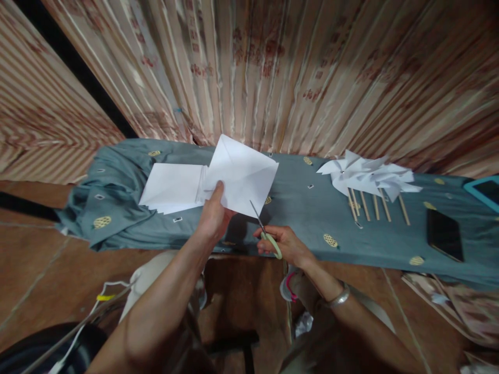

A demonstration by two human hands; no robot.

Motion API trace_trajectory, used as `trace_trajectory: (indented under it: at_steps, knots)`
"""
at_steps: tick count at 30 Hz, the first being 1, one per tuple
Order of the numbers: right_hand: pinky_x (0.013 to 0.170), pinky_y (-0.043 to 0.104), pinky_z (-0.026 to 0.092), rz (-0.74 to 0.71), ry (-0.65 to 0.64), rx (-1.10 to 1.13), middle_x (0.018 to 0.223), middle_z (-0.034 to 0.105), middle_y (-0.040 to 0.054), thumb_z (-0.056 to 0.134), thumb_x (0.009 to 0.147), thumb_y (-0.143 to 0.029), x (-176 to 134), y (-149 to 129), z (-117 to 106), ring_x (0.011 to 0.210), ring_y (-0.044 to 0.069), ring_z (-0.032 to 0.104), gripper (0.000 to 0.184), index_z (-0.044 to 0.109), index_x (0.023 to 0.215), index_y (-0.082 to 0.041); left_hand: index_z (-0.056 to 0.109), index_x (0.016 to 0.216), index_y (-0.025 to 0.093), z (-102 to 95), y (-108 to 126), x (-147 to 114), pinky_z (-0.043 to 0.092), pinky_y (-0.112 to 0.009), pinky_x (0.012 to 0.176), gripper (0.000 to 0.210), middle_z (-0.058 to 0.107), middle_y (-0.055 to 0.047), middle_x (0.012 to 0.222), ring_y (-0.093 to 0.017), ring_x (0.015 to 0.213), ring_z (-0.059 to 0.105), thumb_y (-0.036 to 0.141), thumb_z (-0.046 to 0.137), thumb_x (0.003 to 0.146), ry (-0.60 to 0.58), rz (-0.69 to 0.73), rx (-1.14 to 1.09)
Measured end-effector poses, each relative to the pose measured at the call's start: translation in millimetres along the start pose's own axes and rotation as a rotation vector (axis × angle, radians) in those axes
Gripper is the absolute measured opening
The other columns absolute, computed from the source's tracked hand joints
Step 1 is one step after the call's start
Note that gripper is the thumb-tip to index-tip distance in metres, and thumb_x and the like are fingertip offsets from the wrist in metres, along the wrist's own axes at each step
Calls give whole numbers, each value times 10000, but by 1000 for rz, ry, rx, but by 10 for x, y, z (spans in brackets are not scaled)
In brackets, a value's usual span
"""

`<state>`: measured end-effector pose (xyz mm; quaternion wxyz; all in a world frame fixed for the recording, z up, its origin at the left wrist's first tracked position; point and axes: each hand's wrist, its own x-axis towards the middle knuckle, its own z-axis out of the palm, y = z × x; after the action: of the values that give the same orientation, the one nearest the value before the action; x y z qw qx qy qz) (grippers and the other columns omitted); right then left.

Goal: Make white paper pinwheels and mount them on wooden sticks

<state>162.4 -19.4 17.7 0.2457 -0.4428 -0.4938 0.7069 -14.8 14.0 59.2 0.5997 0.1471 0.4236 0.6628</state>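
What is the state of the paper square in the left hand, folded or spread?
Spread: in the left hand, the white paper square shows a broad face with faint creases.

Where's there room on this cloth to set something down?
The widest bare patch of grey-green cloth lies between the square white paper in your left hand and the white paper pinwheels; a narrower one, between their wooden sticks and the near edge. Crowded: the left end, white paper stack and bunched folds.
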Motion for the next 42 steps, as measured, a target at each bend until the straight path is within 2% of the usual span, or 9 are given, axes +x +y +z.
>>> trace_trajectory:
  at_steps: [4,7,11,14,22,31,36,42]
  knots:
    - [521,224,457,8,9,-5,586,655,-48,876,545,-488,2,-11,10,505,87,584,479,661,839,-176,625,1139,111,17,13,-15,563,-371,933,269,759,-127,1059,-227,1044,708,273,522,951,33,-7,-11]
    - [532,228,463,13,18,3,582,650,-48,885,534,-474,7,-8,13,515,93,593,478,661,832,-175,638,1108,129,22,23,-31,567,-353,914,233,762,-106,1042,-220,1038,707,246,552,926,5,13,-4]
    - [558,248,484,-2,7,-3,593,645,-47,870,555,-496,19,9,12,539,110,612,482,662,857,-182,636,1151,187,2,15,-32,562,-339,893,422,762,-60,1046,-226,1032,707,147,717,739,-102,89,29]
    - [560,247,486,-6,7,-4,604,651,-44,875,540,-511,28,20,11,541,109,615,503,669,860,-183,645,1124,178,-12,-3,-22,550,-347,897,514,773,-50,948,-241,996,718,102,760,629,-111,109,30]
    - [549,239,464,-13,-7,-6,614,662,-37,867,544,-546,24,-17,31,535,98,595,532,658,873,-184,659,1067,152,20,-46,-28,544,-338,874,408,770,-40,830,-220,895,731,51,663,672,-64,90,39]
    - [556,239,439,-36,47,-12,607,661,-35,853,529,-577,52,-65,73,538,88,558,555,649,857,-178,652,879,155,48,-93,-75,549,-339,818,231,748,-24,775,-219,823,724,105,687,656,-80,35,78]
    - [529,229,416,-10,71,-13,563,650,-42,859,521,-556,53,-47,60,500,78,535,540,656,841,-172,658,955,149,44,-90,-68,550,-335,800,341,747,-10,765,-207,768,717,117,718,621,-78,46,58]
    - [520,230,412,-28,80,13,562,656,-39,865,523,-524,71,-25,61,493,80,533,505,670,831,-175,651,1082,153,8,-136,-55,533,-344,796,496,761,-58,886,-236,854,713,154,756,597,-87,43,75]
